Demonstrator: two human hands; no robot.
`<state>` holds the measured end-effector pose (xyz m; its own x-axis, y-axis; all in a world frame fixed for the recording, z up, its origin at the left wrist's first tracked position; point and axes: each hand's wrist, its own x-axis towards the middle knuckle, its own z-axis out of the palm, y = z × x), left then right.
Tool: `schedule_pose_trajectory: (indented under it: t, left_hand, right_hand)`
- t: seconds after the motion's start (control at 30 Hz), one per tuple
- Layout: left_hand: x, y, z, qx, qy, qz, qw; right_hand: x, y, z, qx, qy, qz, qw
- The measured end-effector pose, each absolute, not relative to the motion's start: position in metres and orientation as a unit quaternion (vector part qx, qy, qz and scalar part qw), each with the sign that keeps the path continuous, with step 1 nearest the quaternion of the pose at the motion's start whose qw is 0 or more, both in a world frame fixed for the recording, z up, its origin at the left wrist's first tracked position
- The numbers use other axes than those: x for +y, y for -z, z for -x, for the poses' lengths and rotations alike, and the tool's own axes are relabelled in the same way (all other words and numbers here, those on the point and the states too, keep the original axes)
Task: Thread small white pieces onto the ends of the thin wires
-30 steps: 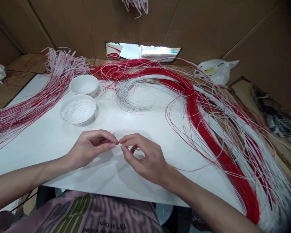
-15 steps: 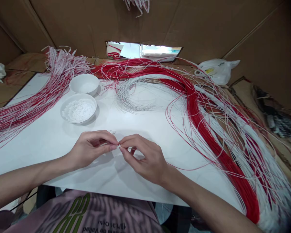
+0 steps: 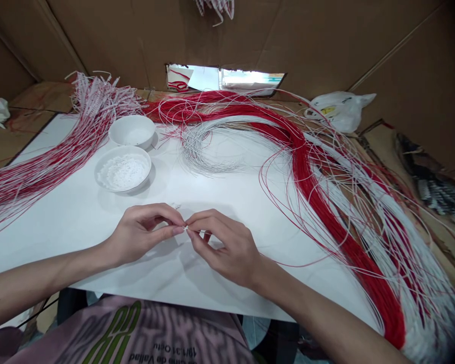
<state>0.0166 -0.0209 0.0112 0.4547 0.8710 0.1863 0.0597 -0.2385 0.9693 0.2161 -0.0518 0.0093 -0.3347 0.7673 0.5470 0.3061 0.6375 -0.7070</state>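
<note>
Left hand's grip (image 3: 144, 235) and right hand's grip (image 3: 227, 247) are pinching a thin pale wire-like strand (image 3: 200, 231) between fingertips; its long axis is running toward 3 o'clock, under the nearer right hand.

We hold a thin pale strand (image 3: 201, 231) pinched between our fingertips (image 3: 178, 230); it runs out sideways, nearly level, too fine to show more.

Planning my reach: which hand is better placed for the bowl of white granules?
Likely the left hand: it lies closer to the bowl of white granules; the right hand sits farther off; both pinch a thin strand.
</note>
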Motion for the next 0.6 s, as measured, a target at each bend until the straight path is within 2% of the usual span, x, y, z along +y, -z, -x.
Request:
schedule_pose_trajectory:
  t: [0.23,0.6]
  left_hand:
    - [-0.021,-0.010,-0.016,0.337,-0.390,-0.711,0.477]
    - [-0.025,-0.003,-0.014,0.325,-0.375,-0.804,0.327]
  right_hand:
    - [-0.050,-0.009,-0.219,-0.805,-0.207,0.348,0.434]
    - [-0.046,0.001,-0.219,-0.818,-0.135,0.370,0.420]
